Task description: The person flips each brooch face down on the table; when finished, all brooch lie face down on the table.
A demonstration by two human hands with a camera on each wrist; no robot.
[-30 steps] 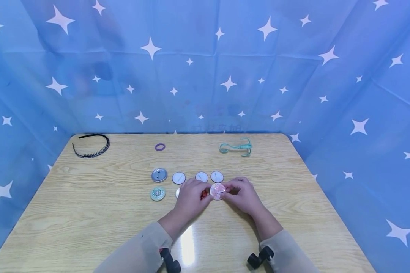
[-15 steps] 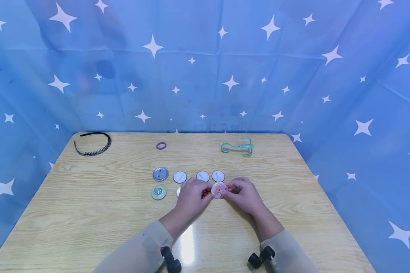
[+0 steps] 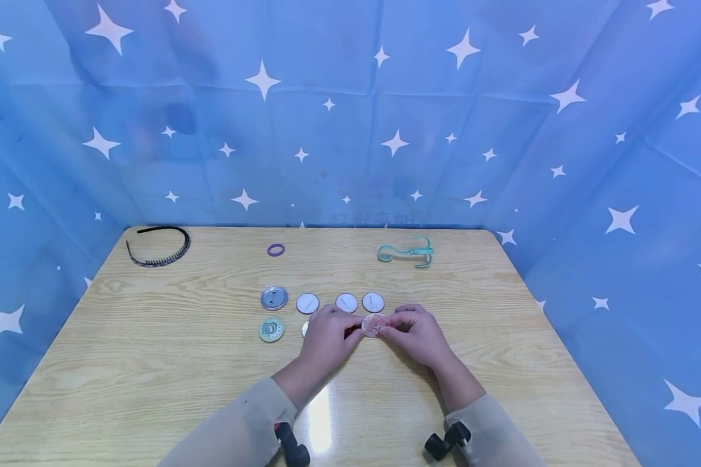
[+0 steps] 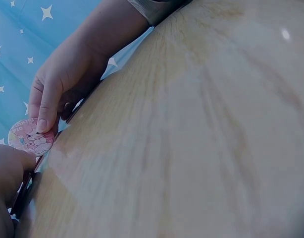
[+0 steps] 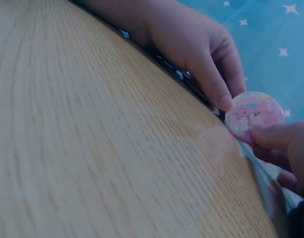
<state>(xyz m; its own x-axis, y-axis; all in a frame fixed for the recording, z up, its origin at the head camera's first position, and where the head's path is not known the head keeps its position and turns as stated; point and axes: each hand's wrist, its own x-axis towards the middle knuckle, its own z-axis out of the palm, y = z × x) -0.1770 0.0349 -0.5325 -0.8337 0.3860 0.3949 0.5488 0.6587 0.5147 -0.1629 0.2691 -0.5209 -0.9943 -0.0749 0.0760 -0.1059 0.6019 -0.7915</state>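
Between both hands is a round pink button badge [image 3: 376,325] with a cartoon print, its face also seen in the left wrist view. My left hand [image 3: 326,337] pinches its left edge between thumb and fingers. At the opposite edge my right hand [image 3: 416,334] pinches it the same way; in the right wrist view the right thumb lies over the front of the badge [image 5: 253,116]. Something red shows behind the left fingers, mostly hidden. Just beyond the hands lie white-backed badges, one [image 3: 346,302] behind the left hand and another [image 3: 373,302] farther right.
To the left lie a silver-backed badge [image 3: 274,298], a green badge [image 3: 271,329] and a white-backed badge [image 3: 307,303]. Another white one is partly covered by the left hand. Farther back are a black headband [image 3: 159,247], a purple ring [image 3: 276,250] and a teal hook-shaped clip [image 3: 405,251].
The pink badge has tilted in the fingers, so its face looks flatter from the head view. Both hands stay in nearly the same place.
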